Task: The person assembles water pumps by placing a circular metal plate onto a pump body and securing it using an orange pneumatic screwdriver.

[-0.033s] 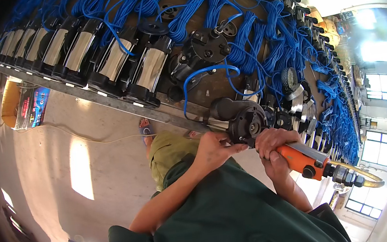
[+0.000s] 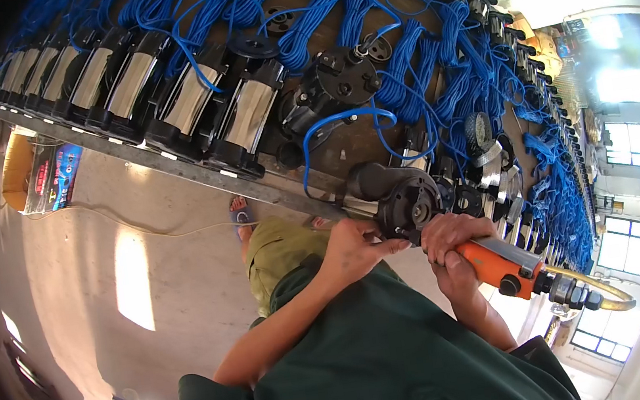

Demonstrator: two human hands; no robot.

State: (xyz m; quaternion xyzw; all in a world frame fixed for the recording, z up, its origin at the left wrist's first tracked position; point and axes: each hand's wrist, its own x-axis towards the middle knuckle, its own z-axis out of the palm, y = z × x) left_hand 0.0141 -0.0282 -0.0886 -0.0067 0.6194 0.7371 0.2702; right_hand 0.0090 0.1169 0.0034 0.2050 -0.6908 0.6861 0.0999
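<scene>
Visibly, the right hand (image 2: 453, 246) gripped an orange power tool (image 2: 503, 261); the left hand (image 2: 352, 252), its closure indeterminable, was beside a black housing (image 2: 399, 210).

two hands (image 2: 354, 253), one orange tool (image 2: 497, 264), one yellow hose (image 2: 619, 302), plus way more pumps (image 2: 248, 118) and blue cords (image 2: 404, 74) than i can count

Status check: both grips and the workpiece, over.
Right grip closed on orange power tool. Left grip at lower edge of black housing, hold partly hidden. Blue cable bundles beyond, clear of both.
</scene>
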